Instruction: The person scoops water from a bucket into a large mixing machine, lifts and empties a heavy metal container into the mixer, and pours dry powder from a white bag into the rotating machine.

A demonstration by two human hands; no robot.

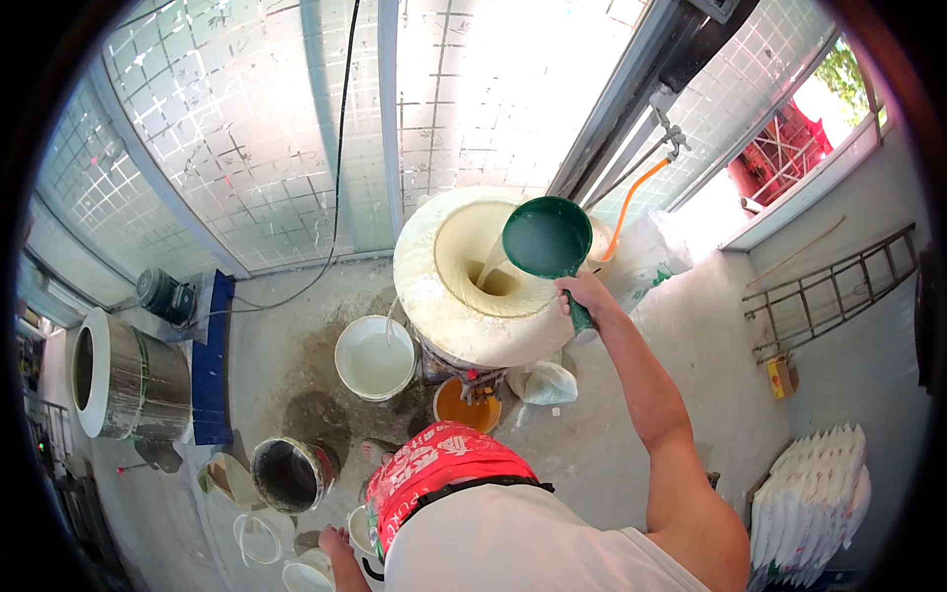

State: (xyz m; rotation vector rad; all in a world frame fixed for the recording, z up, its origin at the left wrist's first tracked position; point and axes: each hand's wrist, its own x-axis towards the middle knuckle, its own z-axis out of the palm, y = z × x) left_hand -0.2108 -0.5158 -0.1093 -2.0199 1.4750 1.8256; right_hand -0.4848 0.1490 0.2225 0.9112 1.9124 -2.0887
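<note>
My right hand (590,293) grips the handle of a green plastic dipper (547,235) holding cloudy liquid. The dipper is tilted to the left, and a thin stream of liquid (487,272) falls from its rim into a large round cream-coloured tub (425,277). Inside the tub the pale contents form a funnel shape with a dark hollow in the middle. My left hand (336,541) hangs low at my side above a white bucket (309,573), fingers slightly apart, with nothing visible in it.
A white bucket of milky liquid (375,357) and an orange basin (467,405) stand by the tub. Leftward are a dark-lined bucket (285,473) and a drum on its side (159,385) with a motor (164,296). Stacked white sacks (810,503) and a ladder (828,296) are at right.
</note>
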